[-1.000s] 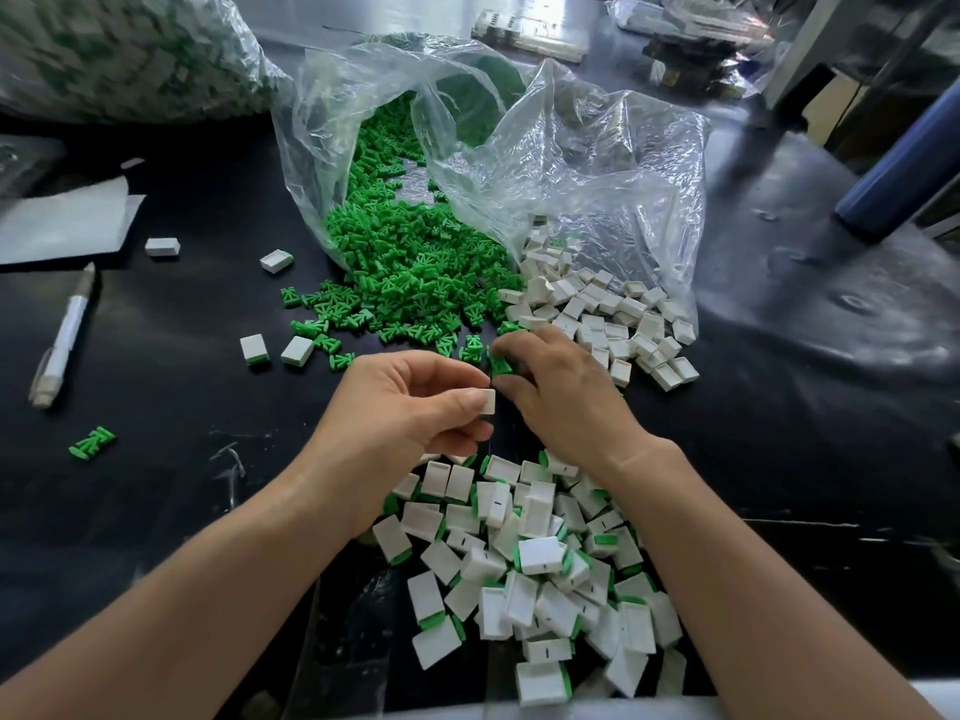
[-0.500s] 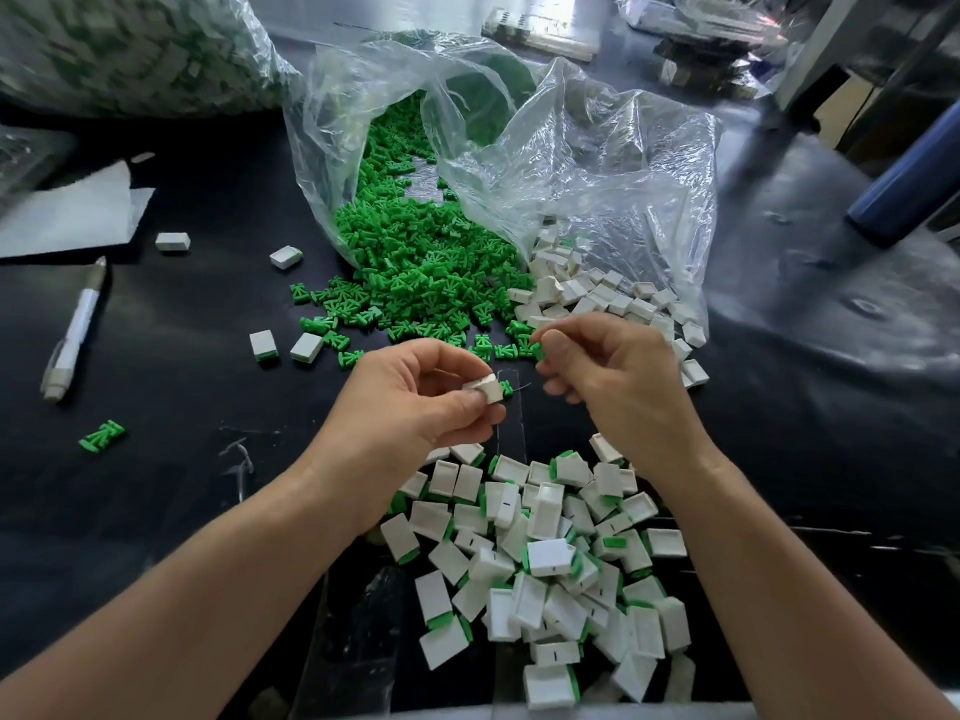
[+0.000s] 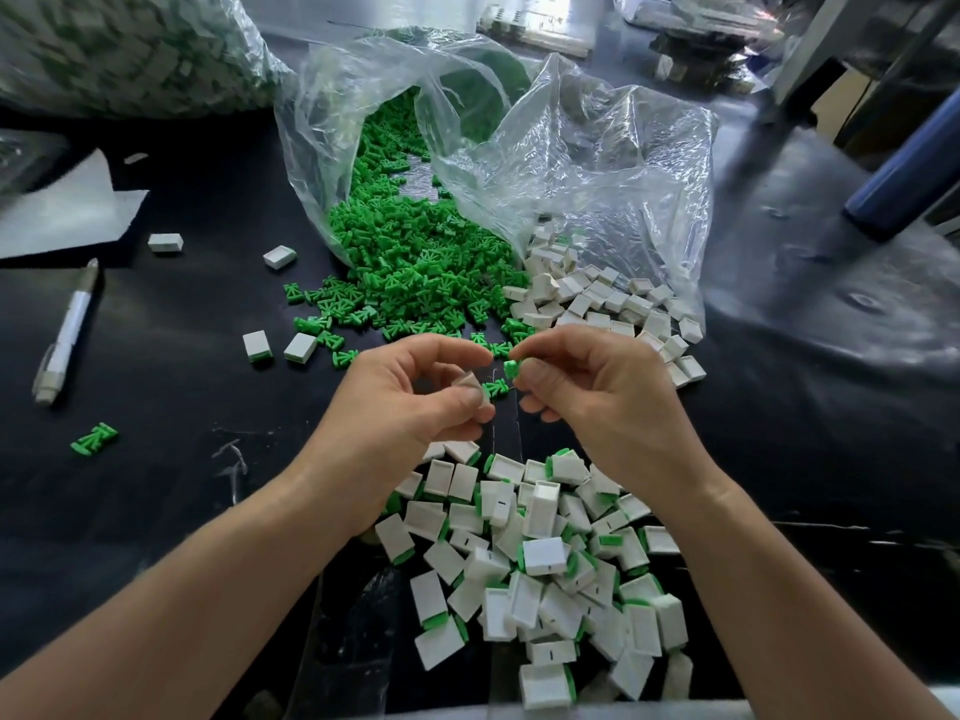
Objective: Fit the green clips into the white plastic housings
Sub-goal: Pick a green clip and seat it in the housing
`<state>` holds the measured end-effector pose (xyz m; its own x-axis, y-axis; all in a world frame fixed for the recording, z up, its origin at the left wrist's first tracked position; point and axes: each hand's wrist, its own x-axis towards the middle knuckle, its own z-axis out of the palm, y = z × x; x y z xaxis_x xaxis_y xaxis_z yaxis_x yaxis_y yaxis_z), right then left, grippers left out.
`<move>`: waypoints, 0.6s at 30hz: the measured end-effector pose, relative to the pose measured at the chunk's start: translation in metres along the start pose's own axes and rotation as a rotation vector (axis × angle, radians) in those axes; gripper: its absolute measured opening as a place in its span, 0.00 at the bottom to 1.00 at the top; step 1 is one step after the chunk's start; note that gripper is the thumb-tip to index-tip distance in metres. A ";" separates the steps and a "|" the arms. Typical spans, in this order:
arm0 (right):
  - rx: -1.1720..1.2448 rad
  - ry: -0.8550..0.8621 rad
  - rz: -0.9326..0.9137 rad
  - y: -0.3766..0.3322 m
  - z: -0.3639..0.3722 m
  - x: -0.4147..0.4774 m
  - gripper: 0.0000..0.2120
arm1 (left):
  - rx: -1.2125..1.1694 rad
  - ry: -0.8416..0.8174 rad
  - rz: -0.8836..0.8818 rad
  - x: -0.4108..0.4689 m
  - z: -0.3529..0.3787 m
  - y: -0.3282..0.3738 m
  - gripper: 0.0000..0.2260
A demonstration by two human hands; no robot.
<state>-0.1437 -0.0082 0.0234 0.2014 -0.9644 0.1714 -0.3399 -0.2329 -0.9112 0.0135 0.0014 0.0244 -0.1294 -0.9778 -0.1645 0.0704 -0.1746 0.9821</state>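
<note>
Green clip (image 3: 511, 367) pinched in right hand (image 3: 597, 402); white housing (image 3: 467, 381) pinched in left hand (image 3: 405, 407), close beside.

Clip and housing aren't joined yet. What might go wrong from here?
1. The right hand pinches the green clip at the fingertips only; it may slip into the finished pile below.
2. The left hand covers the white housing, so the clip may meet it misaligned.
3. That pile lies by the near edge of the table; a forearm might sweep some off.
</note>
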 end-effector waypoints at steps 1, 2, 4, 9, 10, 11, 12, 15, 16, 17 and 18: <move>-0.002 -0.004 -0.001 0.000 0.000 0.000 0.11 | 0.020 0.014 0.003 0.000 0.000 0.000 0.09; 0.000 -0.007 -0.001 0.000 0.000 -0.001 0.10 | 0.039 0.027 0.010 0.000 0.000 -0.001 0.09; 0.029 -0.006 0.000 -0.001 0.001 -0.001 0.11 | 0.060 0.031 0.033 0.001 -0.001 0.000 0.09; 0.060 -0.013 -0.039 -0.003 0.003 -0.002 0.12 | 0.052 0.010 0.065 0.001 -0.001 0.000 0.06; 0.055 -0.014 -0.044 -0.003 0.003 -0.002 0.13 | 0.048 0.011 0.065 0.001 0.000 -0.001 0.06; 0.051 -0.014 -0.043 -0.003 0.004 -0.002 0.13 | 0.045 0.008 0.063 0.001 0.000 -0.001 0.06; 0.045 -0.014 -0.041 -0.002 0.004 -0.002 0.13 | 0.043 0.003 0.060 0.002 0.000 -0.001 0.05; 0.031 -0.013 -0.036 -0.002 0.003 -0.002 0.12 | 0.023 -0.002 0.062 0.002 0.000 -0.001 0.05; 0.027 -0.013 -0.034 -0.002 0.002 -0.002 0.11 | 0.011 -0.002 0.065 0.001 -0.001 -0.001 0.05; 0.020 -0.013 -0.032 -0.001 0.001 -0.002 0.11 | 0.001 -0.004 0.066 0.001 -0.001 -0.001 0.05; 0.012 -0.015 -0.031 -0.001 0.001 -0.002 0.11 | -0.005 -0.008 0.064 0.001 -0.001 -0.001 0.05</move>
<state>-0.1432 -0.0063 0.0234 0.2252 -0.9549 0.1937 -0.3228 -0.2607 -0.9099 0.0145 -0.0001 0.0231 -0.1319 -0.9861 -0.1011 0.0835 -0.1126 0.9901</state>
